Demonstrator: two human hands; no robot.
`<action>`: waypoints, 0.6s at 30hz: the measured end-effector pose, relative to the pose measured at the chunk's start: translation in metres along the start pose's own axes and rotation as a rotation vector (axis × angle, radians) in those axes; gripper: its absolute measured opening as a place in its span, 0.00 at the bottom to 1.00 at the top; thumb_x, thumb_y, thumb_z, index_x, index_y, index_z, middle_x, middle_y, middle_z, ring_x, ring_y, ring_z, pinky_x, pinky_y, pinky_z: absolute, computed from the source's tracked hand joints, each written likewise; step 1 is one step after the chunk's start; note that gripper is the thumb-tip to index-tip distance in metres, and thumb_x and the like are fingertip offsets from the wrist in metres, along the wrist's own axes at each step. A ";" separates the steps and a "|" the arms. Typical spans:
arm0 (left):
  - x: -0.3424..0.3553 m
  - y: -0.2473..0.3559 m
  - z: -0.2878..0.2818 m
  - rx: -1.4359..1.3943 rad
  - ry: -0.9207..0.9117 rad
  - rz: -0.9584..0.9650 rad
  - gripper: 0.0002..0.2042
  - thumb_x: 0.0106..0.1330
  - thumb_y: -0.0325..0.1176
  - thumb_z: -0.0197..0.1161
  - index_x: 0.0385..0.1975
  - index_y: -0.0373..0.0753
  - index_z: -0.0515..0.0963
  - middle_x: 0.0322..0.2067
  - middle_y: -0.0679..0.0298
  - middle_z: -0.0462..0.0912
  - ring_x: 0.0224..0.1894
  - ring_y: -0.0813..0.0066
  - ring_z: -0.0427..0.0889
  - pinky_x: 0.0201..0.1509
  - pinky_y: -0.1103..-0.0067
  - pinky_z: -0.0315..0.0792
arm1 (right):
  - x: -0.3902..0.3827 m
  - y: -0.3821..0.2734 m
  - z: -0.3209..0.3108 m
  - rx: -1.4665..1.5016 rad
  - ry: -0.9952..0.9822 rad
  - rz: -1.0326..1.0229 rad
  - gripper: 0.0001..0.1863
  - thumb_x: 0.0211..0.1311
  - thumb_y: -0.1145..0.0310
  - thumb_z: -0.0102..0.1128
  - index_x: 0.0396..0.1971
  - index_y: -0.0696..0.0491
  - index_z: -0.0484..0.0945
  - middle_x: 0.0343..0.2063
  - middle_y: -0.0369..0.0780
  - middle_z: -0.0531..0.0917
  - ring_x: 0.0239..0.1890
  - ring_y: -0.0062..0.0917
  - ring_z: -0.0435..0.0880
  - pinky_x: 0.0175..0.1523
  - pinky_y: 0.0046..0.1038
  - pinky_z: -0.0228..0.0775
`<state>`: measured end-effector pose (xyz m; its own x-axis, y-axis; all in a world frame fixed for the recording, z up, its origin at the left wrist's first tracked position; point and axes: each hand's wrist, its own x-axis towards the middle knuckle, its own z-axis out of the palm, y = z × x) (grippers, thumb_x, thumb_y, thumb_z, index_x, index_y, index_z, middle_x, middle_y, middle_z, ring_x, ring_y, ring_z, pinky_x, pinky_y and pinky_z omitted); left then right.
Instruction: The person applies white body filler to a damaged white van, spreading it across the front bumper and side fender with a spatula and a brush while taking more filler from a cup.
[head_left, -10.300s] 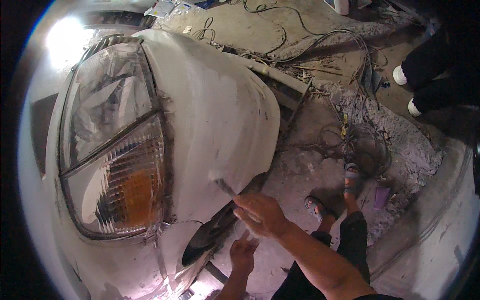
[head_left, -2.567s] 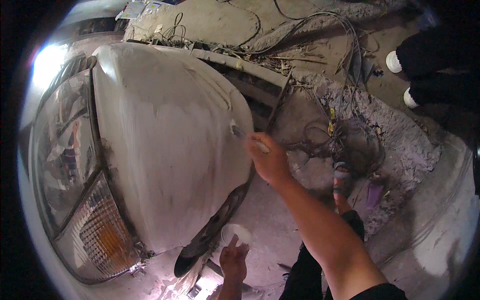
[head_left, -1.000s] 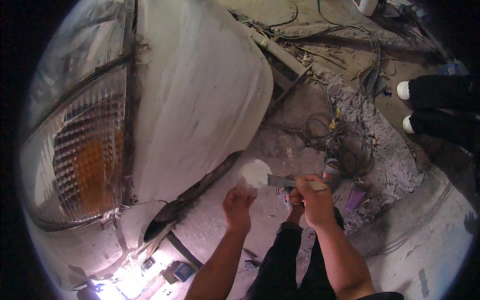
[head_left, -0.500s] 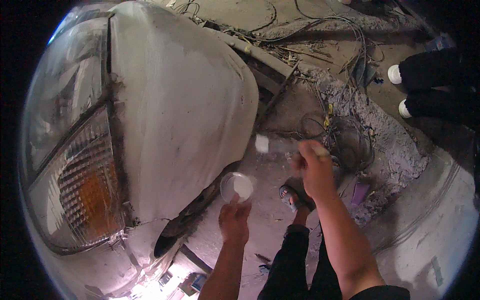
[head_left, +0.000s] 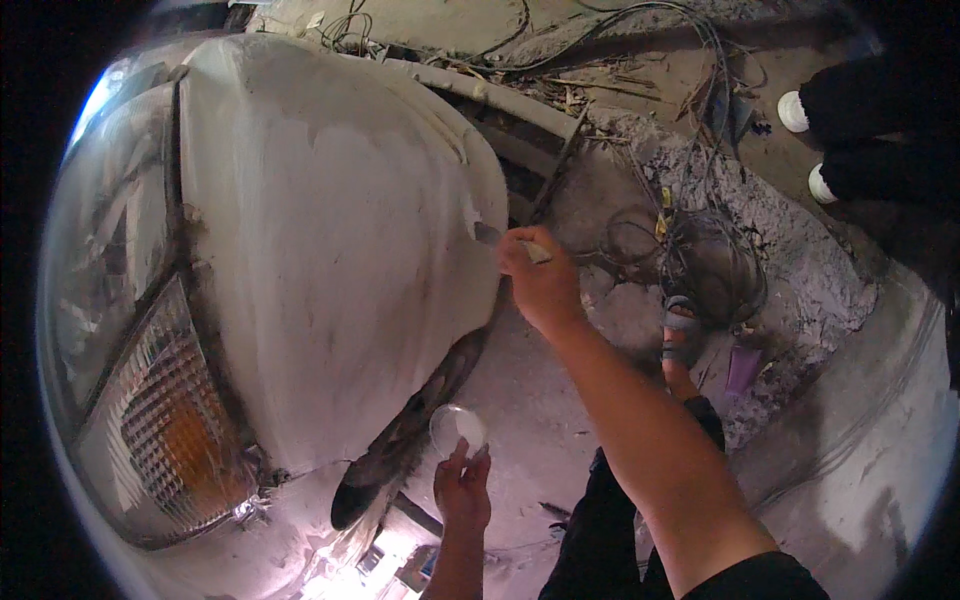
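My right hand (head_left: 540,280) is closed round the handle of a putty knife, whose blade (head_left: 487,232) is at the right edge of a pale, smeared vehicle body panel (head_left: 330,220). Below it, my left hand (head_left: 462,490) holds a small clear cup (head_left: 458,425) with white paste in it, beside the dark lower edge (head_left: 400,450) of the panel. A lamp unit (head_left: 130,220) with an orange section (head_left: 195,450) runs along the panel's left side.
Another person's legs in black trousers and white shoes (head_left: 850,105) are at upper right. Tangled cables (head_left: 700,260), broken concrete (head_left: 810,260), a metal frame (head_left: 500,95) and a purple object (head_left: 742,370) lie around. My sandalled foot (head_left: 678,330) is below.
My right hand has moved up and left, bringing the knife from above the cup to the panel's edge. My left hand with the cup appears a little lower as the view shifts.
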<state>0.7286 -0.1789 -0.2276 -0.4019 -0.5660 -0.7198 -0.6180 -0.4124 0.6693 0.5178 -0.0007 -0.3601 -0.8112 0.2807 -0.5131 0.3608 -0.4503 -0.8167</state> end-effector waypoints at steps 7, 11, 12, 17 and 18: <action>0.008 -0.001 -0.016 0.030 -0.006 0.000 0.06 0.63 0.28 0.55 0.34 0.32 0.72 0.40 0.54 0.77 0.40 0.60 0.80 0.47 0.71 0.77 | 0.006 -0.012 -0.003 -0.125 -0.012 0.001 0.09 0.59 0.64 0.57 0.34 0.55 0.76 0.24 0.36 0.79 0.28 0.20 0.77 0.34 0.23 0.69; 0.002 0.006 -0.006 0.084 0.010 0.022 0.05 0.63 0.28 0.56 0.31 0.33 0.72 0.42 0.53 0.77 0.42 0.58 0.80 0.46 0.70 0.78 | 0.012 -0.014 -0.007 -0.037 0.049 -0.071 0.09 0.59 0.65 0.57 0.34 0.55 0.76 0.23 0.34 0.79 0.26 0.15 0.76 0.33 0.21 0.69; -0.001 0.008 -0.002 0.100 0.003 0.038 0.05 0.63 0.28 0.56 0.31 0.33 0.72 0.42 0.53 0.77 0.42 0.57 0.80 0.46 0.70 0.78 | 0.012 -0.014 -0.004 -0.077 0.042 -0.086 0.09 0.58 0.65 0.57 0.33 0.54 0.76 0.24 0.37 0.80 0.27 0.20 0.77 0.34 0.24 0.69; 0.003 0.005 -0.018 0.064 -0.036 0.050 0.05 0.63 0.29 0.55 0.30 0.34 0.71 0.46 0.51 0.75 0.43 0.58 0.79 0.48 0.68 0.77 | 0.021 -0.012 -0.003 -0.067 0.026 -0.069 0.09 0.56 0.63 0.58 0.32 0.52 0.76 0.25 0.44 0.80 0.30 0.32 0.81 0.37 0.31 0.71; 0.003 0.005 -0.018 0.082 -0.028 0.053 0.05 0.64 0.29 0.55 0.30 0.34 0.71 0.47 0.50 0.75 0.43 0.58 0.79 0.49 0.68 0.76 | 0.024 -0.008 -0.007 -0.075 0.048 -0.079 0.09 0.57 0.64 0.57 0.33 0.53 0.76 0.25 0.41 0.80 0.29 0.27 0.80 0.36 0.28 0.71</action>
<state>0.7362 -0.1952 -0.2235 -0.4536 -0.5644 -0.6897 -0.6485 -0.3219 0.6898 0.4987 0.0156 -0.3681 -0.8161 0.3535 -0.4571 0.3319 -0.3607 -0.8716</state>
